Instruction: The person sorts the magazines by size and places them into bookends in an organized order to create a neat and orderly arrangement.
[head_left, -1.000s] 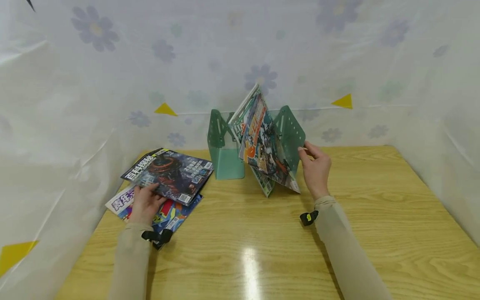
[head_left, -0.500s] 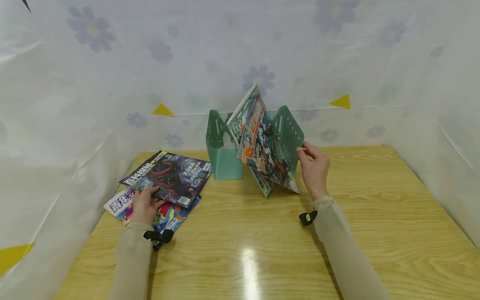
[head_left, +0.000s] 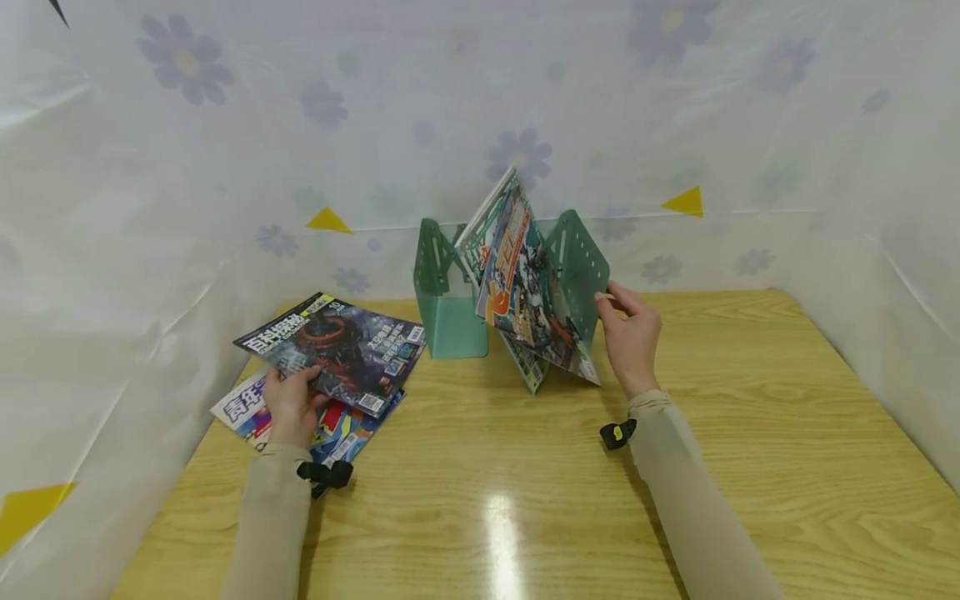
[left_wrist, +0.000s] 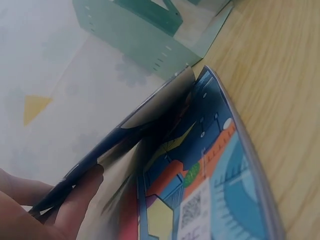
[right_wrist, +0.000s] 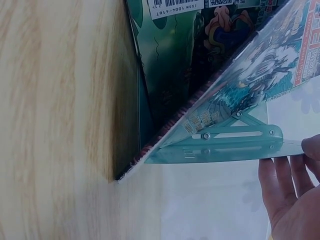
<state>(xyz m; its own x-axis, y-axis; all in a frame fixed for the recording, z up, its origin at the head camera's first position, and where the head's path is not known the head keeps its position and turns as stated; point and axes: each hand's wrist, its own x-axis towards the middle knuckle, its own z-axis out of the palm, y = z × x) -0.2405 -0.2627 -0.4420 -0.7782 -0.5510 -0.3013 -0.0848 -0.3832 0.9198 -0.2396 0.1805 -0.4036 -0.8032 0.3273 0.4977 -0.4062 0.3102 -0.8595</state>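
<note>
In the head view my left hand (head_left: 292, 408) pinches the near edge of a dark magazine (head_left: 348, 354). The left wrist view shows fingers (left_wrist: 82, 200) under it and its near side raised off a colourful magazine (left_wrist: 200, 165) below. My right hand (head_left: 632, 333) grips the right end plate of a green bookend rack (head_left: 583, 267), thumb on one side and fingers on the other in the right wrist view. Several magazines lean tilted in the rack; the front one (head_left: 525, 283) has orange lettering, and a green one (head_left: 528, 367) shows under it.
A white-and-purple magazine (head_left: 243, 408) lies in the pile at left on the wooden table (head_left: 465, 467). The rack's left part has a bare green base (head_left: 453, 327). A flowered white sheet (head_left: 420, 100) with yellow triangles hangs behind and at the sides.
The dark magazine, in my left hand, has shifted slightly and its left corner has moved a little outward. My right hand stays on the rack's end plate.
</note>
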